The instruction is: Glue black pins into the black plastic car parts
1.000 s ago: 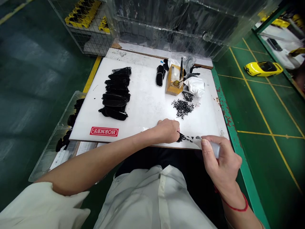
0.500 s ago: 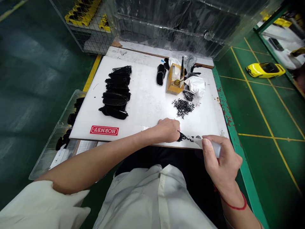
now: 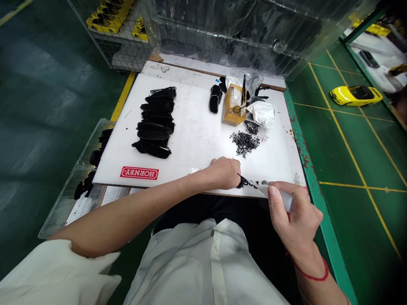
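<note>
My left hand (image 3: 225, 173) is closed at the front edge of the white board, its fingers round a small black plastic part (image 3: 241, 182), most of it hidden by the hand. In my right hand (image 3: 296, 216) is a white squeeze bottle (image 3: 286, 200), held between thumb and fingers. Its tapered nozzle points left toward the black part; whether the tip touches it I cannot tell. Beyond my hands lies a loose pile of small black pieces (image 3: 244, 143). A row of curved black parts (image 3: 155, 127) is laid out on the left of the board.
A yellow wooden block (image 3: 233, 111) holds a small bottle and tools at the back right, beside a crumpled white cloth (image 3: 263, 113). One dark part (image 3: 215, 99) lies left of it. A clear plastic tray (image 3: 68, 199) stands below the board's left edge.
The bottle and my right hand have shifted very slightly left. My left hand keeps its place on the black part.
</note>
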{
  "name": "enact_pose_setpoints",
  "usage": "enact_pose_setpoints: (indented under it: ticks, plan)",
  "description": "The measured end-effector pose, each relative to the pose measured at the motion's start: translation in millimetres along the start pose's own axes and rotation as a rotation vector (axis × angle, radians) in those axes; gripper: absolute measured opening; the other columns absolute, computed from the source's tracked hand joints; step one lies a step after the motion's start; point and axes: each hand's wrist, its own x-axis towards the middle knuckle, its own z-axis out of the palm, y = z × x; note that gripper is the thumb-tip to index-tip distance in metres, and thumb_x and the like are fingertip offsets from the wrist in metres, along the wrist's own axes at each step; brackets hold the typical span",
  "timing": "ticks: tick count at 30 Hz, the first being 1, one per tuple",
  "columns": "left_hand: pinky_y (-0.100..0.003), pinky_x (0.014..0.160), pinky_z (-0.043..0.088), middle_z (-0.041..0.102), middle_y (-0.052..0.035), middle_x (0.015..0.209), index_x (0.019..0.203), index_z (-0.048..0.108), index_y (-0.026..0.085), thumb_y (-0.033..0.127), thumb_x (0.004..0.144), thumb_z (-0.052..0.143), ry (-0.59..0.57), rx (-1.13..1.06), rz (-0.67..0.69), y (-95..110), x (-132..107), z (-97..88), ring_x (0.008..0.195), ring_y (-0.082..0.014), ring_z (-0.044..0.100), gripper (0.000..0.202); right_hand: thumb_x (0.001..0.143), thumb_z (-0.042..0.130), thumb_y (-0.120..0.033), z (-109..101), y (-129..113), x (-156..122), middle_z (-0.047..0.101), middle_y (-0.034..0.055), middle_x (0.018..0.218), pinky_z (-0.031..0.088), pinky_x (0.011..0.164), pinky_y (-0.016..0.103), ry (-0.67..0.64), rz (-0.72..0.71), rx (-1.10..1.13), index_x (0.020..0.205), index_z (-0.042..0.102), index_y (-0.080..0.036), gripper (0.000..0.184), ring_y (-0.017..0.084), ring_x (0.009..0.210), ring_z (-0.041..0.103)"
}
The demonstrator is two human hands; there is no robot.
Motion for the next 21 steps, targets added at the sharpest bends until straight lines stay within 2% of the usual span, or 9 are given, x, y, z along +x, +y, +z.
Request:
enact_pose_setpoints:
  ticks: [6, 9, 12, 14, 17, 19, 21]
  plan:
    - [-0.038, 0.083, 0.045, 0.069, -0.0065, 0.094, 0.084, 0.062, 0.018, 0.021, 0.078, 0.048, 0.008, -0.02, 0.003, -0.6, -1.4, 0.3, 0.092, -0.0247, 0.059, 0.016, 0.088, 0.059, -0.027, -9.2, -1.5, 0.6, 0.067, 0.0021, 0.075, 0.038, 0.049, 0.024, 0.014, 0.058, 0.026, 0.091, 0.062, -0.017, 0.011, 0.009, 0.049, 0.051]
    - [-0.037, 0.08, 0.045, 0.068, -0.0069, 0.094, 0.084, 0.062, 0.017, 0.021, 0.078, 0.047, -0.002, -0.049, 0.0, -0.2, -3.8, -1.5, 0.089, -0.0236, 0.059, 0.016, 0.089, 0.057, -0.032, -16.9, -2.6, 4.4, 0.065, 0.0014, 0.074, 0.036, 0.048, 0.025, 0.058, 0.188, 0.051, 0.088, 0.063, -0.018, 0.016, 0.009, 0.048, 0.048]
    - [-0.035, 0.079, 0.045, 0.067, -0.0071, 0.097, 0.085, 0.062, 0.018, 0.021, 0.079, 0.048, 0.011, -0.076, 0.0, -1.3, -5.3, -2.5, 0.089, -0.0233, 0.059, 0.016, 0.088, 0.056, -0.039, -19.0, 3.9, 11.7, 0.063, 0.0021, 0.081, 0.039, 0.051, 0.025, 0.085, 0.34, 0.134, 0.092, 0.064, -0.019, 0.022, 0.01, 0.055, 0.052]
    - [-0.034, 0.08, 0.045, 0.067, -0.0068, 0.098, 0.086, 0.062, 0.018, 0.022, 0.079, 0.049, 0.02, -0.107, 0.014, -3.9, -5.7, -1.7, 0.09, -0.023, 0.059, 0.015, 0.088, 0.055, -0.041, -14.1, 14.4, 19.1, 0.06, 0.0007, 0.076, 0.04, 0.049, 0.025, 0.077, 0.458, 0.292, 0.097, 0.064, -0.02, 0.025, 0.011, 0.054, 0.051]
    - [-0.032, 0.082, 0.044, 0.066, -0.0065, 0.1, 0.091, 0.06, 0.019, 0.023, 0.08, 0.049, 0.033, -0.203, 0.045, -11.2, -6.5, 1.4, 0.094, -0.0218, 0.059, 0.016, 0.088, 0.055, -0.045, 2.4, 34.7, 36.2, 0.053, -0.0031, 0.061, 0.04, 0.044, 0.024, 0.041, 0.587, 0.657, 0.096, 0.061, -0.02, 0.027, 0.011, 0.049, 0.051]
    - [-0.031, 0.084, 0.044, 0.065, -0.0061, 0.102, 0.095, 0.057, 0.02, 0.023, 0.08, 0.05, 0.069, -0.298, 0.052, -17.9, -7.8, 2.9, 0.096, -0.021, 0.058, 0.018, 0.081, 0.064, -0.044, 16.5, 46.1, 52.5, 0.06, -0.0004, 0.067, 0.045, 0.049, 0.025, -0.02, 0.614, 0.839, 0.09, 0.058, -0.02, 0.027, 0.014, 0.058, 0.059]
    - [-0.032, 0.085, 0.044, 0.063, -0.0059, 0.102, 0.097, 0.055, 0.021, 0.024, 0.079, 0.049, 0.112, -0.384, 0.038, -24.7, -9.9, 2.7, 0.095, -0.0207, 0.058, 0.02, 0.071, 0.074, -0.04, 30.7, 52.5, 72.3, 0.067, 0.0042, 0.084, 0.052, 0.058, 0.029, -0.08, 0.621, 0.932, 0.086, 0.054, -0.019, 0.033, 0.018, 0.072, 0.065]
